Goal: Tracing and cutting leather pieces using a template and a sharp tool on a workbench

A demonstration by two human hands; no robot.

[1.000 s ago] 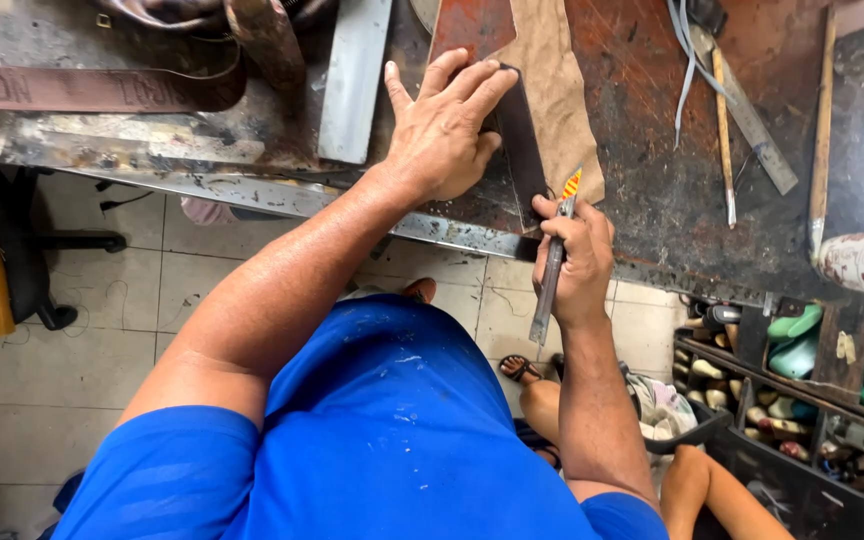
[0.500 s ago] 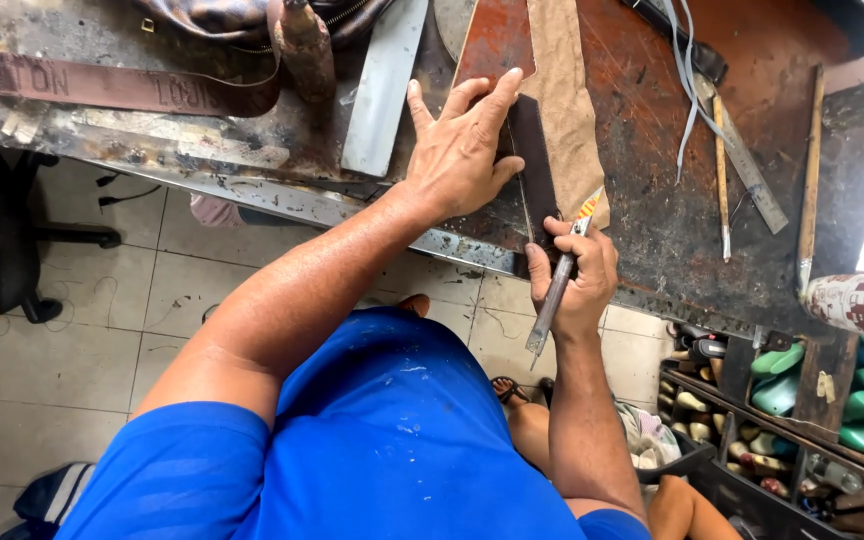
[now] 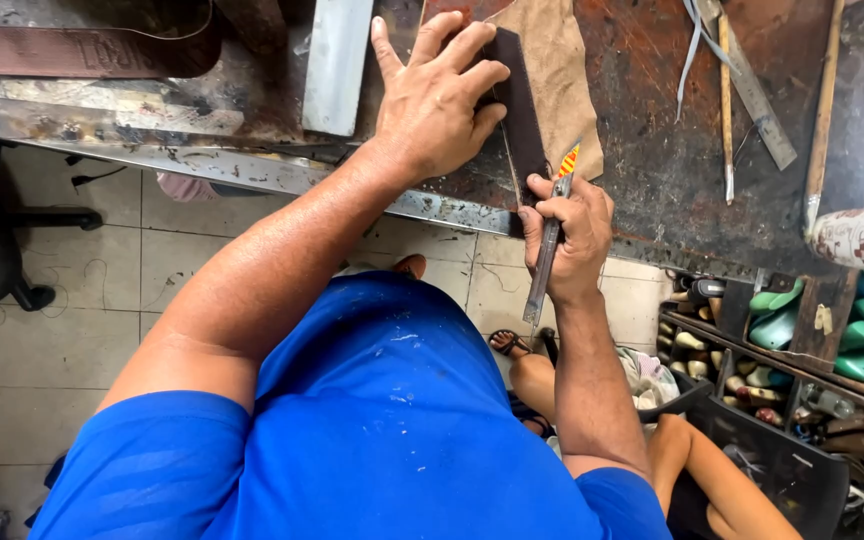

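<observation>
My left hand [image 3: 437, 100] lies flat, fingers spread, on a dark brown leather piece [image 3: 520, 110] on the worn workbench [image 3: 672, 150]. A tan leather sheet [image 3: 564, 80] lies under and beside the dark piece. My right hand [image 3: 570, 235] grips a slim metal utility knife [image 3: 547, 255] with a yellow and red tip, held at the dark piece's near edge by the bench's front rim. The blade tip itself is hidden behind my fingers.
A flat metal bar [image 3: 337, 65] lies left of my left hand. A brown belt strip [image 3: 72, 45] sits far left. Long thin tools [image 3: 727, 100] and a metal ruler [image 3: 757, 90] lie right. Green and other shoe lasts [image 3: 802, 320] fill shelves below right. Another person's leg [image 3: 692, 450] is near.
The view has shifted closer over the bench. My right hand has drawn the knife slightly toward me along the dark piece's edge. My left hand still presses the leather.
</observation>
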